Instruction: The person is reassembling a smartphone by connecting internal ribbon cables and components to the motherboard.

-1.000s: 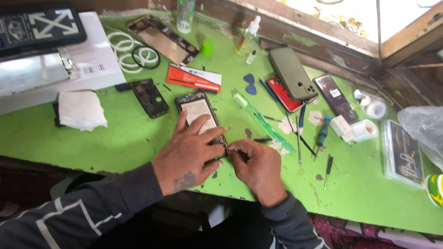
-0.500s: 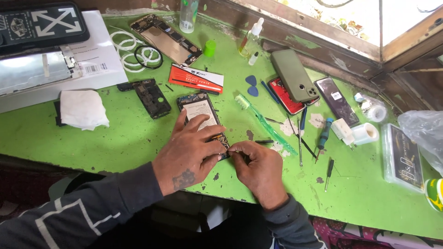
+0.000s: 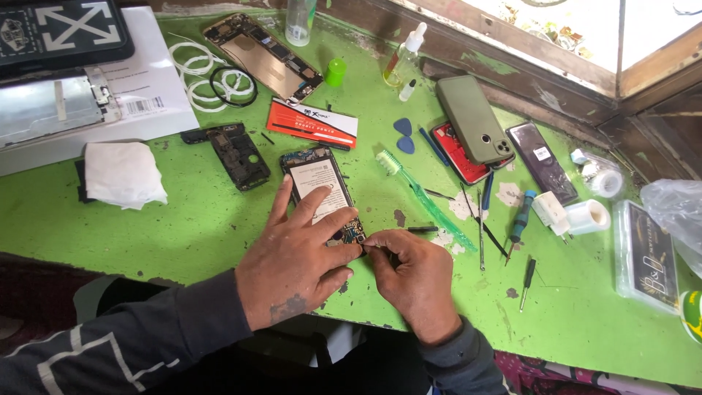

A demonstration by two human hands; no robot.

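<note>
The left hand (image 3: 296, 260) is lying flat over the lower half of the opened phone (image 3: 322, 192), its fingers spread and pressing the phone down on the green table (image 3: 183, 234). That hand is covering the phone's bottom edge, so only a sliver of circuit board is showing beside the fingertips. The right hand (image 3: 413, 281), at 3 o'clock from the left, is curling its fingers closed around something thin and dark at the phone's lower right corner; it is too small to make out. The phone itself is sitting mid-table, just at 12 o'clock from both hands.

A green toothbrush (image 3: 420, 197) is lying at 1 o'clock from the right hand, and a dark frame (image 3: 238, 155) at 11 o'clock from the left. The tray (image 3: 647, 252) at the far right is being cut off by a plastic bag.

Against the picture a second ago, both hands are keeping the same hold and nothing on the table is shifting; only the camera is sitting slightly differently.
</note>
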